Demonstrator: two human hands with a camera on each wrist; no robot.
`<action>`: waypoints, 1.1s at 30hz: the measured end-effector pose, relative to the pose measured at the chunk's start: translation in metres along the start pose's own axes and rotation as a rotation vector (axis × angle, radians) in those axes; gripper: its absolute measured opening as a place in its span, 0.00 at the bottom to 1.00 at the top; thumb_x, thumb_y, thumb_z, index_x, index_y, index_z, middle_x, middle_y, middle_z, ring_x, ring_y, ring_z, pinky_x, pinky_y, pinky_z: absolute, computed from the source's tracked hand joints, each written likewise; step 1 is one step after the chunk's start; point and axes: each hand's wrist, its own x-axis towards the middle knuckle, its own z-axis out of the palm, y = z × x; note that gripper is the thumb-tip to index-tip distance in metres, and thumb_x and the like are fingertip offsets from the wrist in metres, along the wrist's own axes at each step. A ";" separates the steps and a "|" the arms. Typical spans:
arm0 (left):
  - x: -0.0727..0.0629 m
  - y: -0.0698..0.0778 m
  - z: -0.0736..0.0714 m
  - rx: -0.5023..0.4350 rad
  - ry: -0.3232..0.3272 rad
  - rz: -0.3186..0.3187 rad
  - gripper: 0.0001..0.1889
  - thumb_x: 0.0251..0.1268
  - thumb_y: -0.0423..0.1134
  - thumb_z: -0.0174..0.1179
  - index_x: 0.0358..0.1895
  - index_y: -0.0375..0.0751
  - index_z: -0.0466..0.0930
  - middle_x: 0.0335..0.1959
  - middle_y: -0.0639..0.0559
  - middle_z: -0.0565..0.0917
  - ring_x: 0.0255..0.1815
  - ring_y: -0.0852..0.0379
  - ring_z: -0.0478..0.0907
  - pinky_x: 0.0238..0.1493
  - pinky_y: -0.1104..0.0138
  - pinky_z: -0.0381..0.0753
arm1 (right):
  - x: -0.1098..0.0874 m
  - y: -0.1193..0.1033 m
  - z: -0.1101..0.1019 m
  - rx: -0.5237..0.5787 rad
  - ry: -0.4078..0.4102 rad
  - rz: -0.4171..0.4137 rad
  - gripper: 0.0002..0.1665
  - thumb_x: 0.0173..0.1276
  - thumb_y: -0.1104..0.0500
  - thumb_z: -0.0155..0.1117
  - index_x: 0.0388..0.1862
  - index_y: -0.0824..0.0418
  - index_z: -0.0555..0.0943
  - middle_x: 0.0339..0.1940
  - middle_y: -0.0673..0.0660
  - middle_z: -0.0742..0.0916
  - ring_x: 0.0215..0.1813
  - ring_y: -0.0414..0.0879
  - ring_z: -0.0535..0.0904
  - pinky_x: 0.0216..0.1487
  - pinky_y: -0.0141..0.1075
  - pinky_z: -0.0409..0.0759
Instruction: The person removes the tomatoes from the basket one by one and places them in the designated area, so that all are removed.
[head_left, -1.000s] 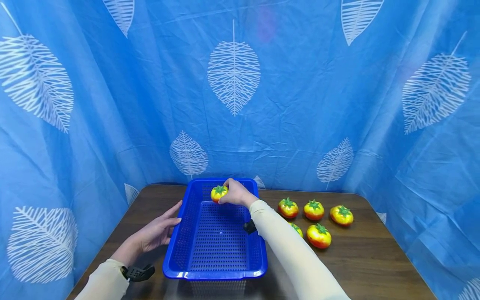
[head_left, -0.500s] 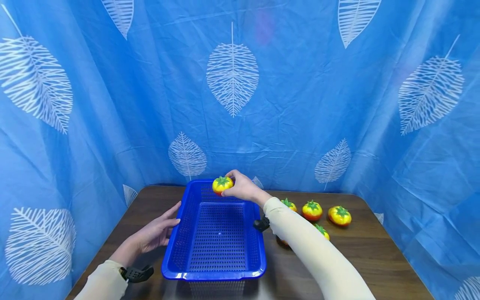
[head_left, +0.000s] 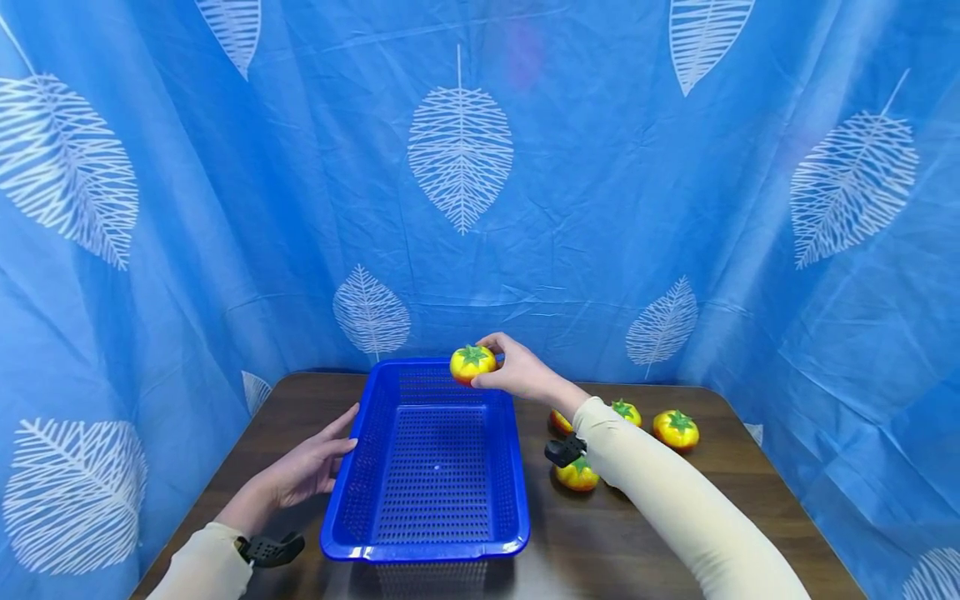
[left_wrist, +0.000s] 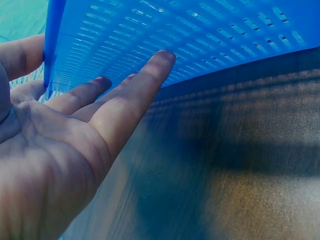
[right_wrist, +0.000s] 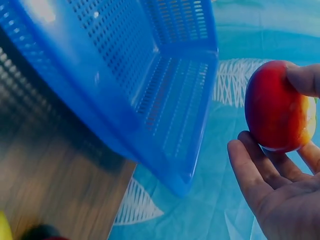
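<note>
In the head view my right hand (head_left: 516,367) pinches a glossy red-and-yellow tomato (head_left: 472,364) with a green leafy top between thumb and fingers, above the far right corner of a blue plastic basket (head_left: 429,552). The right wrist view shows the tomato's red underside (right_wrist: 275,107), the thumb on one side and fingertips on the other. My left hand (head_left: 303,471) rests along the basket's left side, fingers fairly straight. From the left wrist, its fingers (left_wrist: 135,95) reach along the slotted outer wall. No fruit shows inside the basket.
Several more tomatoes (head_left: 676,430) lie on the brown wooden table (head_left: 738,492) right of the basket, some partly hidden behind my right sleeve (head_left: 675,492). A blue curtain (head_left: 555,208) with white leaf prints hangs behind and beside the table.
My right hand has lifted the tomato from inside the basket's far end and carried it up and to the right, toward the far right corner. The left hand stays at the basket's side.
</note>
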 end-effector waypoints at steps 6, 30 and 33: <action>0.000 -0.001 0.000 -0.009 0.003 0.004 0.41 0.84 0.46 0.47 0.84 0.61 0.27 0.77 0.28 0.60 0.65 0.33 0.76 0.58 0.40 0.79 | -0.016 0.007 -0.018 0.029 0.034 0.018 0.39 0.62 0.55 0.76 0.69 0.59 0.70 0.60 0.60 0.78 0.57 0.54 0.80 0.52 0.41 0.83; 0.000 0.001 0.001 -0.028 -0.023 -0.004 0.39 0.85 0.45 0.43 0.84 0.60 0.26 0.77 0.27 0.57 0.66 0.34 0.76 0.58 0.41 0.79 | -0.099 0.071 -0.089 0.017 0.142 0.144 0.45 0.64 0.45 0.76 0.75 0.52 0.66 0.72 0.60 0.72 0.67 0.61 0.73 0.60 0.52 0.80; 0.000 0.000 0.002 -0.025 -0.006 -0.008 0.40 0.85 0.46 0.45 0.84 0.61 0.27 0.78 0.27 0.56 0.66 0.33 0.75 0.58 0.41 0.79 | -0.111 0.078 -0.096 0.011 0.150 0.170 0.46 0.65 0.43 0.76 0.76 0.52 0.65 0.73 0.61 0.71 0.67 0.61 0.73 0.60 0.53 0.80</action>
